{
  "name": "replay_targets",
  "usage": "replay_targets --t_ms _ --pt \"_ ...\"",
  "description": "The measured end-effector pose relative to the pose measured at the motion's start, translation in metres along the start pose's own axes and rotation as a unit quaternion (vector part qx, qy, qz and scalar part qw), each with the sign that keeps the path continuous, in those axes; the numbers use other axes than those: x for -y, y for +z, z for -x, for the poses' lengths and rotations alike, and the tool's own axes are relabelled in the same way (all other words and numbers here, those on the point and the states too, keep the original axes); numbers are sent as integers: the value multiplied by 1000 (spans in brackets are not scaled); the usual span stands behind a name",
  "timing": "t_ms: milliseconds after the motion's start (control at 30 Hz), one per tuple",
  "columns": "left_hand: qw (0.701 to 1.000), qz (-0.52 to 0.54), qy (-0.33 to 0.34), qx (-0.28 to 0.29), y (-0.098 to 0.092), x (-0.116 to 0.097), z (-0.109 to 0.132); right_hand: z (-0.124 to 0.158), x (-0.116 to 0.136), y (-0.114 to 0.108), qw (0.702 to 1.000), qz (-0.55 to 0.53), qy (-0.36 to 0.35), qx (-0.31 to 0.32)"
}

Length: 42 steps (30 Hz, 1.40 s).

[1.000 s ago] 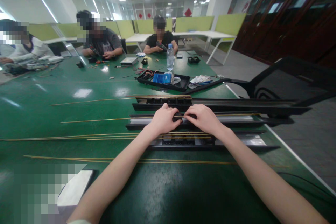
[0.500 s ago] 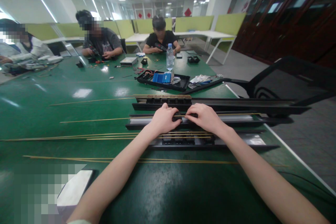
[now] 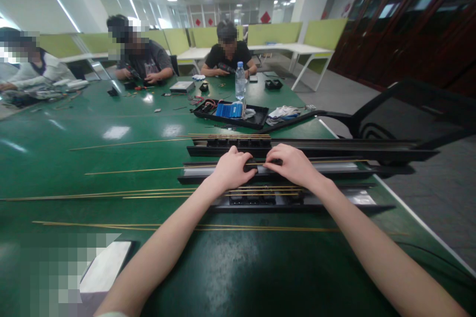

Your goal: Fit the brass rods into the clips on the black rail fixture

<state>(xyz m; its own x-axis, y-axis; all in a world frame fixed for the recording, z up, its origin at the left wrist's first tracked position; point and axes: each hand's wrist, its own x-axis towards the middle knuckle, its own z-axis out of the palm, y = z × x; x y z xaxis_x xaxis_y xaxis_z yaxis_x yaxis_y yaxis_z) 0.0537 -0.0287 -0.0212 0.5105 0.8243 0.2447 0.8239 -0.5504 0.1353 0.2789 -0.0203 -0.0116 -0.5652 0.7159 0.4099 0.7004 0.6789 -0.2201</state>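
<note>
Both my hands rest side by side on the middle one of three long black rails [image 3: 334, 171] lying across the green table [image 3: 111, 163]. My left hand [image 3: 233, 170] has its fingers curled down onto a small black part and a thin brass rod [image 3: 130, 170] running along that rail. My right hand [image 3: 292, 164] presses with bent fingers on the same rail just to the right. A nearer rail [image 3: 345, 202] with black inserts and a farther rail [image 3: 334, 148] lie parallel. What lies under my fingertips is hidden.
Several long brass rods [image 3: 92, 193] lie across the table. A black tray [image 3: 232, 114] with blue parts and a water bottle [image 3: 240, 81] stand behind. A black chair [image 3: 409, 114] is at the right edge. Three people work at the far side.
My right hand has shifted very slightly farther along the rail; otherwise both hands stay in place.
</note>
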Motion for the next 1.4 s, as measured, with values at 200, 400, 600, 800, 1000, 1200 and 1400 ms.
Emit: replay_targets --t_ms 200,400,600,800,1000,1200,1400 --pt "1000 -5 2 -1 -1 -1 1 1 -2 0 1000 2 2 4" --pt "1000 -4 -7 10 -3 -2 0 1 -6 0 1000 7 -2 5" --pt "1000 0 -4 11 -5 -3 0 2 -6 -3 1000 8 0 5" --pt "1000 4 -11 16 -6 -4 0 2 -4 -6 1000 3 1 7" --pt "1000 4 -8 15 -5 -3 0 2 -7 -6 1000 4 3 9" --pt "1000 2 -3 4 -5 -3 1 3 -11 -6 1000 -3 6 9" --pt "1000 6 -5 9 -6 -3 0 4 -13 -8 1000 -6 5 11"
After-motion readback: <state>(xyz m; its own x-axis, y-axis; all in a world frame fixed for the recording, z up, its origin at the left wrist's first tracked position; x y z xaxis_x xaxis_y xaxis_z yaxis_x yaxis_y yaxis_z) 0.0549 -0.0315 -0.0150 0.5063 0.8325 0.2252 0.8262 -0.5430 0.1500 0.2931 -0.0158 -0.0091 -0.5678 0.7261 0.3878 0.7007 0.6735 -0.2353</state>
